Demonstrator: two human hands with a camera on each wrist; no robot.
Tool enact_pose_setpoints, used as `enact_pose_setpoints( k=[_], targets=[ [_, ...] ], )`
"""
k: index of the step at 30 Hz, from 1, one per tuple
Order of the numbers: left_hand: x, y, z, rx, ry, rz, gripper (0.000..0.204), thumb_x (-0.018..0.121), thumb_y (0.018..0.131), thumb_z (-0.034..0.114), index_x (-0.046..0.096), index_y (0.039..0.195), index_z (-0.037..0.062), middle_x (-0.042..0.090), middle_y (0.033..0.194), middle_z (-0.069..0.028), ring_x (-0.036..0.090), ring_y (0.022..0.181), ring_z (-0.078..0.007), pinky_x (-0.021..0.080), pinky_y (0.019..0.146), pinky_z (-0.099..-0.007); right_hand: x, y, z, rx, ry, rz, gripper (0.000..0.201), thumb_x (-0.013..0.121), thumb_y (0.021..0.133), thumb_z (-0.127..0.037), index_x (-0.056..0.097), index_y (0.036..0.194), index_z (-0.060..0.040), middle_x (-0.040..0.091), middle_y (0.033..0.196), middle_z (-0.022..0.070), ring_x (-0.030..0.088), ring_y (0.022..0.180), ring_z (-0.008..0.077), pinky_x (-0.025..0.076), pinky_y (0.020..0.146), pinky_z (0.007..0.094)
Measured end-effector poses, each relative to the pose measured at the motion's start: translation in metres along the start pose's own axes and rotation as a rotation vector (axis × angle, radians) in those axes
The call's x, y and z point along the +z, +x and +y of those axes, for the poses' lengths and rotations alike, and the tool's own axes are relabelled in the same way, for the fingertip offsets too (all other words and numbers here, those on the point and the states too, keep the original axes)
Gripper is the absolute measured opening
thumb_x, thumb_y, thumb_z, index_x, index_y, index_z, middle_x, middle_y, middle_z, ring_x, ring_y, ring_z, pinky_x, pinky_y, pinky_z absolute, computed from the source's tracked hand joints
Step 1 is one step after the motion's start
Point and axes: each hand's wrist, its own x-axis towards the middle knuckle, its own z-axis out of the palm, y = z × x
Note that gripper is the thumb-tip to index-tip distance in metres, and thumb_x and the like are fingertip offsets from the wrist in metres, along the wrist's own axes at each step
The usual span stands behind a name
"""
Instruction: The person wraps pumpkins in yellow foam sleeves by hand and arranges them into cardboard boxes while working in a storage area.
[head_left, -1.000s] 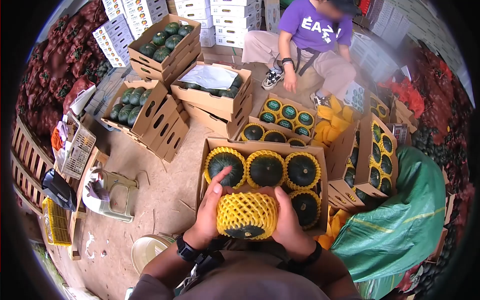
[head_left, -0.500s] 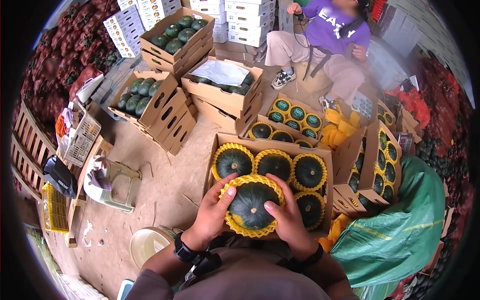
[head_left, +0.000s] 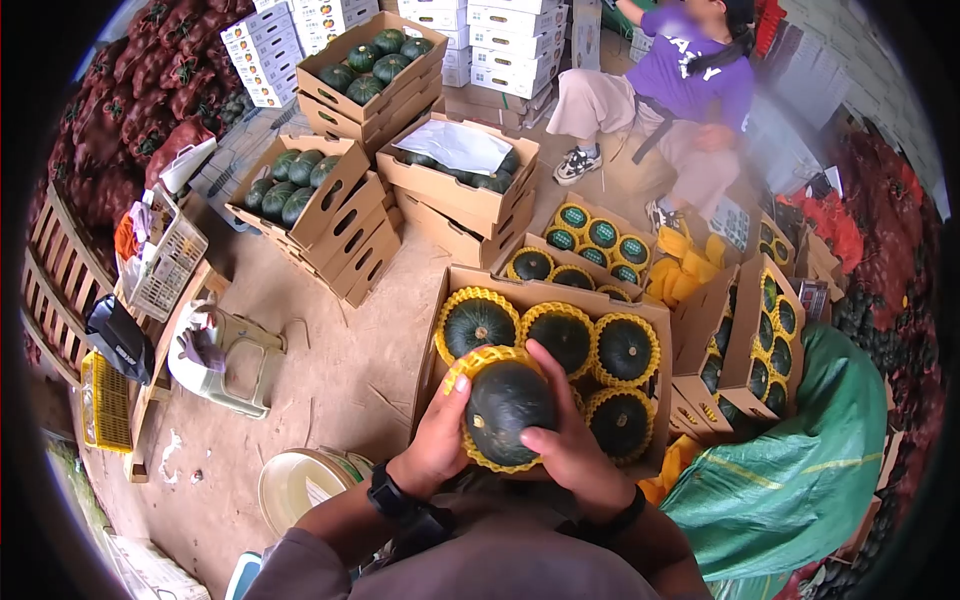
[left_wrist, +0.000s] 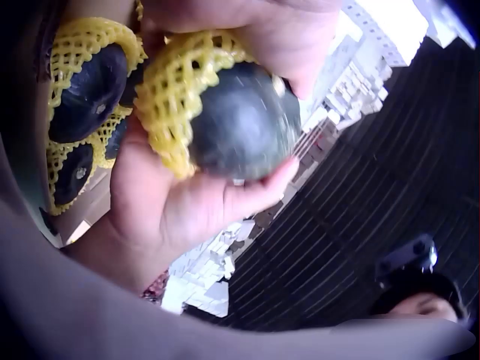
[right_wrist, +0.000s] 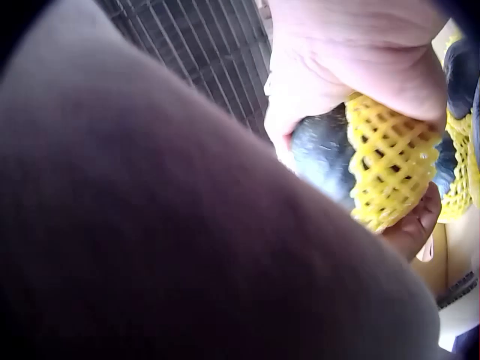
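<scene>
In the head view, both hands hold a dark green pumpkin (head_left: 512, 408) above the front of an open carton. A yellow foam net (head_left: 465, 375) wraps its left and upper part, while the right side is bare. My left hand (head_left: 440, 440) grips the netted side, thumb along its edge. On the right, my right hand (head_left: 575, 445) curls round the bare side, its thumb pressed on the skin near the bottom. The left wrist view shows the bare end of the pumpkin (left_wrist: 244, 124) bulging out of the net (left_wrist: 169, 105).
The open carton (head_left: 425, 375) holds several netted pumpkins (head_left: 480, 325). Behind it stand more packed cartons and a pile of yellow nets (head_left: 690, 270). Stacked cartons (head_left: 365, 255) and a stool (head_left: 225, 360) are to the left, green sheeting (head_left: 790, 470) to the right. A person in purple (head_left: 690, 65) sits beyond.
The pumpkin was turned from netted side facing up to stem end up, then tilted so its bare right side shows. The head view has shifted slightly, and the seated person has moved their arms.
</scene>
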Motion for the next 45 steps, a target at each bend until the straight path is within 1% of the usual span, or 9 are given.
enact_pose_setpoints(
  k=[5, 12, 20, 25, 32, 34, 36, 41, 45],
  targets=[
    [-0.002, -0.005, 0.006, -0.033, 0.025, -0.210, 0.061, 0.061, 0.090, 0.021, 0.029, 0.140, 0.0063, 0.045, 0.134, -0.0095, 0.046, 0.122, -0.0208, 0.037, 0.104, -0.0372, -0.018, -0.001, -0.022, 0.044, 0.117, -0.012, 0.077, 0.066, 0.080, -0.010, 0.026, 0.144, -0.0046, 0.040, 0.136, 0.0101, 0.038, 0.128, 0.0184, 0.028, 0.108, 0.0327],
    [0.011, -0.005, 0.007, 0.298, 0.382, 0.002, 0.066, 0.067, 0.084, 0.006, 0.031, 0.139, 0.0047, 0.048, 0.130, -0.0103, 0.047, 0.120, -0.0196, 0.038, 0.102, -0.0335, -0.010, 0.000, 0.003, -0.129, -0.009, 0.113, 0.064, 0.058, 0.084, -0.003, 0.030, 0.141, -0.0027, 0.038, 0.140, 0.0110, 0.036, 0.129, 0.0195, 0.027, 0.108, 0.0326],
    [0.012, -0.011, 0.006, 0.284, -0.002, -0.232, 0.088, 0.073, 0.078, 0.034, 0.021, 0.144, 0.0086, 0.038, 0.140, -0.0125, 0.041, 0.128, -0.0242, 0.033, 0.107, -0.0387, 0.009, 0.000, -0.001, -0.224, -0.110, 0.186, 0.054, 0.050, 0.092, -0.016, 0.032, 0.140, 0.0009, 0.041, 0.138, 0.0156, 0.039, 0.127, 0.0220, 0.028, 0.107, 0.0345],
    [-0.016, -0.022, 0.009, -0.089, -0.238, -0.243, 0.091, 0.067, 0.080, 0.045, 0.013, 0.147, 0.0160, 0.026, 0.149, -0.0112, 0.032, 0.135, -0.0258, 0.028, 0.111, -0.0422, 0.011, 0.008, -0.015, -0.423, -1.177, -0.020, 0.082, 0.066, 0.083, -0.038, 0.024, 0.143, -0.0023, 0.016, 0.141, 0.0386, 0.030, 0.127, 0.0528, 0.029, 0.106, 0.0473],
    [0.004, -0.045, 0.054, -0.110, 0.291, -0.146, 0.073, 0.060, 0.090, 0.036, 0.019, 0.145, 0.0126, 0.035, 0.139, -0.0104, 0.041, 0.125, -0.0220, 0.037, 0.102, -0.0337, -0.011, 0.012, -0.005, -0.045, -0.438, -0.234, 0.088, 0.079, 0.068, -0.025, 0.029, 0.138, -0.0078, 0.040, 0.132, 0.0168, 0.042, 0.124, 0.0271, 0.035, 0.103, 0.0404],
    [-0.028, -0.052, 0.055, 0.213, 1.092, 0.227, 0.054, 0.063, 0.087, 0.035, 0.042, 0.128, 0.0077, 0.061, 0.098, -0.0081, 0.062, 0.090, -0.0192, 0.050, 0.073, -0.0354, 0.007, 0.011, -0.003, -0.006, -0.007, -0.069, 0.089, 0.077, 0.070, -0.023, 0.023, 0.139, -0.0083, 0.038, 0.132, 0.0154, 0.040, 0.125, 0.0245, 0.035, 0.103, 0.0406],
    [-0.033, -0.054, 0.063, -0.085, 1.852, 0.413, 0.032, 0.064, 0.083, 0.027, 0.056, 0.104, 0.0058, 0.063, 0.073, -0.0127, 0.064, 0.070, -0.0284, 0.049, 0.065, -0.0404, 0.001, 0.018, 0.020, -0.199, -0.363, -0.156, 0.088, 0.078, 0.068, -0.023, 0.026, 0.138, -0.0110, 0.037, 0.130, 0.0176, 0.044, 0.121, 0.0284, 0.038, 0.100, 0.0411],
    [-0.071, -0.060, 0.048, -0.113, 1.666, 0.171, 0.017, 0.060, 0.078, 0.019, 0.060, 0.078, 0.0022, 0.059, 0.067, -0.0201, 0.060, 0.065, -0.0378, 0.048, 0.062, -0.0442, 0.034, 0.039, 0.040, 0.052, -1.562, -0.444, 0.076, 0.079, 0.063, -0.034, 0.046, 0.131, -0.0227, 0.039, 0.128, 0.0215, 0.048, 0.113, 0.0414, 0.047, 0.087, 0.0471],
    [-0.074, -0.058, 0.049, -0.147, 1.597, 0.188, 0.017, 0.061, 0.077, 0.017, 0.058, 0.076, -0.0002, 0.060, 0.071, -0.0203, 0.060, 0.068, -0.0370, 0.047, 0.062, -0.0435, 0.044, 0.037, 0.061, -0.005, -1.685, -0.276, 0.073, 0.079, 0.066, -0.034, 0.048, 0.131, -0.0213, 0.036, 0.130, 0.0222, 0.045, 0.113, 0.0401, 0.046, 0.088, 0.0457]
  ],
)
